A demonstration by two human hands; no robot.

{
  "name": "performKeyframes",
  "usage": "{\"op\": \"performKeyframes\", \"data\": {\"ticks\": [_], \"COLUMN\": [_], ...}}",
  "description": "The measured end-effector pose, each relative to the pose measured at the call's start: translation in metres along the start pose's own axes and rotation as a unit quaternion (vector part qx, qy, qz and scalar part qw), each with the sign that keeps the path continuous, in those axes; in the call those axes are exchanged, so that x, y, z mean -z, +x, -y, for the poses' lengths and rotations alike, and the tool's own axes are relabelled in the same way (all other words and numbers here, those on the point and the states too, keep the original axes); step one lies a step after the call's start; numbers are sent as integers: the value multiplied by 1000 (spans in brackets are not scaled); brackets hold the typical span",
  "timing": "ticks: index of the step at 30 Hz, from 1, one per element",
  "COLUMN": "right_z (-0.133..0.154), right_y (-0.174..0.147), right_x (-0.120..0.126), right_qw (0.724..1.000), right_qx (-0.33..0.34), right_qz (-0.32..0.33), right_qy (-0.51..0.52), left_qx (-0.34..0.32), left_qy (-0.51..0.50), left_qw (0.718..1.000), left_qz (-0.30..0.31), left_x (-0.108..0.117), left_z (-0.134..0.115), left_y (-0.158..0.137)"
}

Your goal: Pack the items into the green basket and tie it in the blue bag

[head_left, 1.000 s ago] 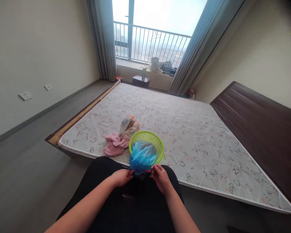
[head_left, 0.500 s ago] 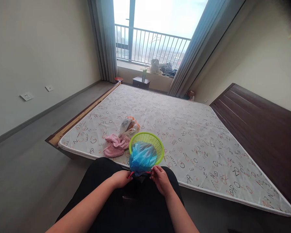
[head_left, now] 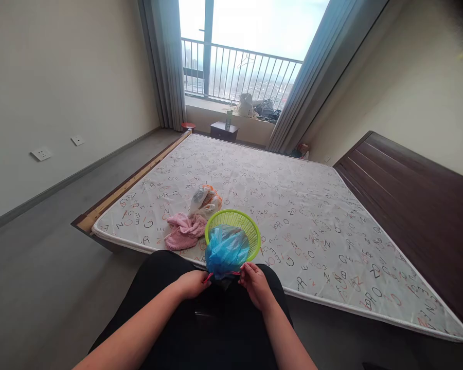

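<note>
1. The mattress, printed with letters, spreads ahead of the grip and to both sides of it.
2. The green basket stands just ahead of the grip, near the mattress edge. Its near rim is covered by the bag.
3. The blue bag lies partly in the basket and comes over the near rim, its mouth between the hands. This mouth is already gathered narrow, so I judge this part of the work as mostly done.
4. The pink cloth lies crumpled ahead and left of the grip; no hand touches it.
5. The clear bag with orange parts is farther ahead, beyond the cloth, also untouched.
6. The left hand and the right hand are apart from each other, each pinching one side of the red cord.
7. The red cord runs across the bag's mouth. I see no finished knot, so fastening appears left undone; I cannot tell surely.
</note>
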State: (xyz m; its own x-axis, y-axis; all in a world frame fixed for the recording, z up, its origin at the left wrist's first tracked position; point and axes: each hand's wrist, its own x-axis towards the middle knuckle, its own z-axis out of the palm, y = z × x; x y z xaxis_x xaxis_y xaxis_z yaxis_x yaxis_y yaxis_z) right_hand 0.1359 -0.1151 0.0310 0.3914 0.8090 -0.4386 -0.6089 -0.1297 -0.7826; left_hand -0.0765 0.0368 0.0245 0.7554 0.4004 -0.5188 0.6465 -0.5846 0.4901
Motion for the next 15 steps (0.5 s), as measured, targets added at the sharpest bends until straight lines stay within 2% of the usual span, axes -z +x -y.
{"op": "performKeyframes", "data": {"ticks": [15], "right_z": [-1], "right_y": [1], "right_x": [0], "right_qw": [1000], "right_qx": [0], "right_qz": [0], "right_qy": [-9], "left_qx": [-8], "left_qy": [-9], "left_qw": [1000], "left_qz": [0], "left_x": [1], "left_z": [-1], "left_y": [-1]}}
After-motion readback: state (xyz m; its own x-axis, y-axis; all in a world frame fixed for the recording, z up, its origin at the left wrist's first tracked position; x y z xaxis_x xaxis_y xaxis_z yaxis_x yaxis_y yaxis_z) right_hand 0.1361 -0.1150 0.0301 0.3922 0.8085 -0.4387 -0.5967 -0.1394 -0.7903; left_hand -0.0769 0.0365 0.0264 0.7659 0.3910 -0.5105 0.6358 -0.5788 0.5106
